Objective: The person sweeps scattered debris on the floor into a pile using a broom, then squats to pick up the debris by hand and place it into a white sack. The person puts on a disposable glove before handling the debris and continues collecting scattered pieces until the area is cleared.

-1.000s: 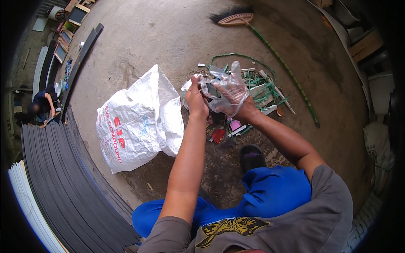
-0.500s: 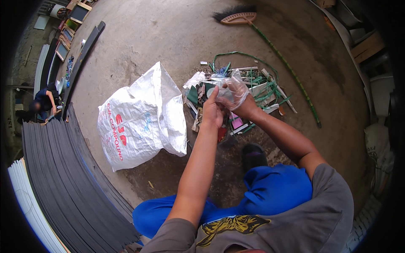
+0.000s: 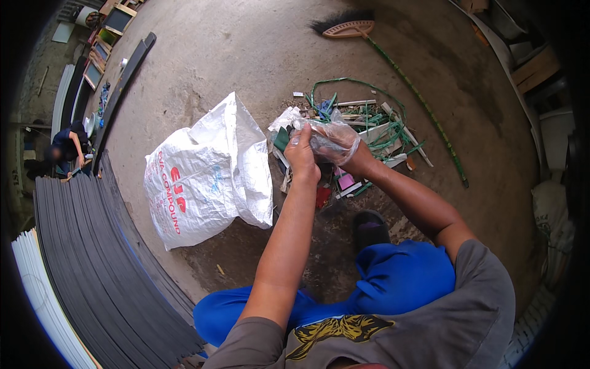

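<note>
A thin clear plastic glove covers my right hand down to about the wrist. Inside it the fingers look stretched out toward the left, blurred by the crinkled film. My left hand is closed on the glove's finger end, thumb up. Both hands hover over a heap of scraps on the floor, with green plastic strapping, pale strips, paper and a pink piece in it. Left of the heap lies a white woven sack with red print, its mouth toward my hands.
A broom with a green handle lies on the concrete floor to the right. Stacked dark sheets rise at lower left. A person works at far left, by a long dark bar. Stored items line the right wall.
My left hand has shifted slightly left and curled tighter around the glove's end. The plastic now stretches leftward, and the right hand's fingers look straighter.
</note>
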Tool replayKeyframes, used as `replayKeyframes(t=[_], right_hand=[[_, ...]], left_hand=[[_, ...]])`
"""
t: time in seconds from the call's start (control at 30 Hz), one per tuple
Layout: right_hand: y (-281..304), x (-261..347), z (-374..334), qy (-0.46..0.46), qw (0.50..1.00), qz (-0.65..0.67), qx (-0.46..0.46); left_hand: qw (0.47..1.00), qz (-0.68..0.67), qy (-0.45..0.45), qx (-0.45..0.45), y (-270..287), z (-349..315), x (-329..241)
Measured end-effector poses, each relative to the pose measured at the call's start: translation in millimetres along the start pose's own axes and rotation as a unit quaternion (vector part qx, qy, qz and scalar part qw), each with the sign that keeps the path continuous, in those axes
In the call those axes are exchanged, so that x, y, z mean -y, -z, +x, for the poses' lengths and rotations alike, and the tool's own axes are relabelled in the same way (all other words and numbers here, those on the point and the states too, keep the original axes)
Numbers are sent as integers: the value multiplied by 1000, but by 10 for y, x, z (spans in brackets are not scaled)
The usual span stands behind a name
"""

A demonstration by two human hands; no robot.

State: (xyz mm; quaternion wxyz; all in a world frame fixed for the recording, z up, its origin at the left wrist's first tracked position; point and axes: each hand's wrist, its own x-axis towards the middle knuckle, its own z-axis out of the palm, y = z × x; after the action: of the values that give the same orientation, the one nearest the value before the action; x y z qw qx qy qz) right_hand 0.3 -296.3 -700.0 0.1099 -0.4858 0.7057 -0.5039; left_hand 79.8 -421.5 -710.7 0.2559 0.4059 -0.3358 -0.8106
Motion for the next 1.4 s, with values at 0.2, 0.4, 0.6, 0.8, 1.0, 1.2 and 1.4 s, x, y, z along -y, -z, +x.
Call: replayKeyframes(t=[0.2, 0.4, 0.6, 0.8, 1.0, 1.2, 1.4], right_hand=[[92, 67, 44, -58, 978, -160, 124], [20, -103, 46, -2, 975, -221, 18], [19, 14, 52, -14, 977, -207, 40], [67, 177, 65, 40, 976, -197, 79], [6, 2, -17, 142, 977, -159, 8], [21, -47, -6, 164, 972, -165, 13], [2, -33, 60, 161, 971, -172, 44]], left_hand=[[997, 30, -10, 65, -25, -76, -109], [995, -17, -74, 63, -10, -281, 69], [990, -94, 103, 29, 89, -269, 148], [948, -151, 169, 224, 139, 252, -22], [980, -48, 138, 136, 166, 595, -22], [964, -60, 200, 162, 198, 642, -67], [884, -197, 298, 303, 145, 626, -239]])
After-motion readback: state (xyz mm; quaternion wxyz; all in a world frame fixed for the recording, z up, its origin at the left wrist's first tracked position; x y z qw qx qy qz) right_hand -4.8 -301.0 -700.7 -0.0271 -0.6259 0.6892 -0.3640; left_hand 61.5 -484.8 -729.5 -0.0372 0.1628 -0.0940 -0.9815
